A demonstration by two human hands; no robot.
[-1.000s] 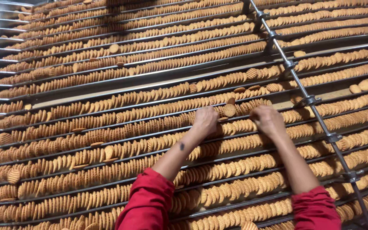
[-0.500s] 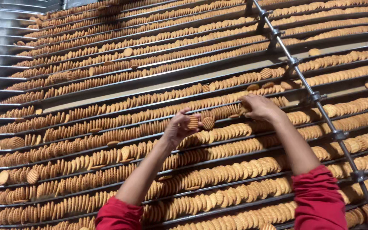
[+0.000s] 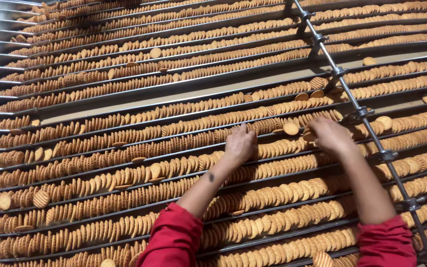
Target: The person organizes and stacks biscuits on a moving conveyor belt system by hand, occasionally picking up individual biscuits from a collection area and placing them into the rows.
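Head view looks down over two red sleeves (image 3: pixel 174 237) reaching onto a wide conveyor of round golden biscuits standing on edge in long lanes parted by metal rails (image 3: pixel 124 163). Using the diagonal steel rod (image 3: pixel 352 99) as landmark: the right hand (image 3: pixel 328 134) lies just left of it, fingers curled down on the biscuit row (image 3: pixel 317 118) there, seemingly pinching one or two, though I cannot tell how firmly. The left hand (image 3: pixel 239 144) lies farther left of the rod, palm down, fingers spread flat on the same lane, holding nothing. A loose biscuit (image 3: pixel 291 128) lies flat between the hands. To do this well, I would judge, press lightly and nudge the toppled pieces upright without cracking neighbours. Beyond the rod's upper end, more lanes run off, some with gaps.
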